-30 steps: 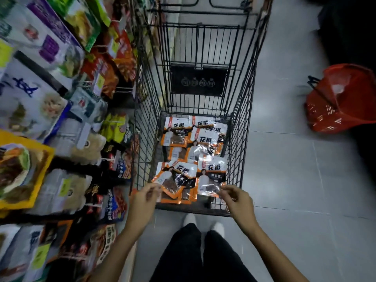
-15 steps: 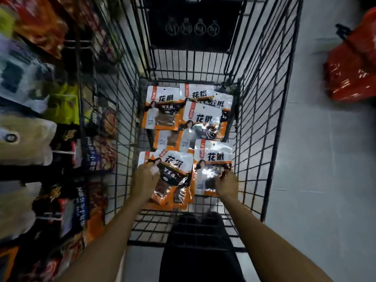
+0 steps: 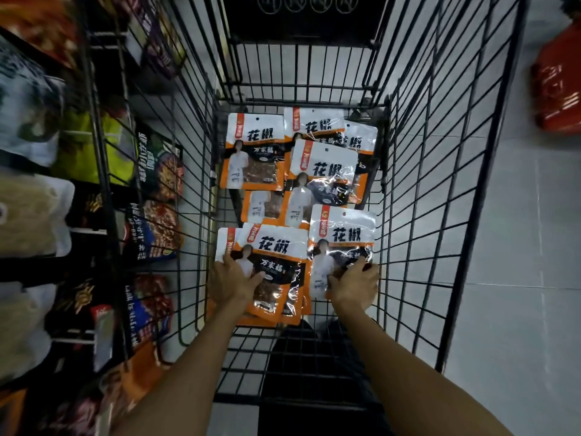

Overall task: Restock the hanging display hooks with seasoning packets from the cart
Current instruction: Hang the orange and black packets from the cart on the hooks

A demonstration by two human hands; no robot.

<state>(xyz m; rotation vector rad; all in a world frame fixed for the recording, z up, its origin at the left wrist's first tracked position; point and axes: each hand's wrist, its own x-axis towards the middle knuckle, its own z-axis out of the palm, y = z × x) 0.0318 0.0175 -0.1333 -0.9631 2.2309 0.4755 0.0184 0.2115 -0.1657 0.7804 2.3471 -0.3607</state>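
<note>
Several orange-and-white seasoning packets (image 3: pixel 323 171) lie overlapping on the floor of a black wire cart (image 3: pixel 418 190). My left hand (image 3: pixel 234 278) is on the near-left stack of packets (image 3: pixel 276 247). Its fingers curl at the stack's left edge and the thumb lies across the front. My right hand (image 3: pixel 353 284) grips the lower part of the near-right packet (image 3: pixel 342 234) with curled fingers. The display hooks on the left hold hanging goods (image 3: pixel 154 228), blurred in this view.
Shelving with packaged food (image 3: pixel 31 215) runs along the left, close against the cart's side. A red shopping basket (image 3: pixel 558 86) sits on the grey tiled floor at the right. My dark trouser legs show under the cart's near end.
My view has dropped closer into the cart. Both hands went from the cart's near rim down onto the nearest packets and now hold them.
</note>
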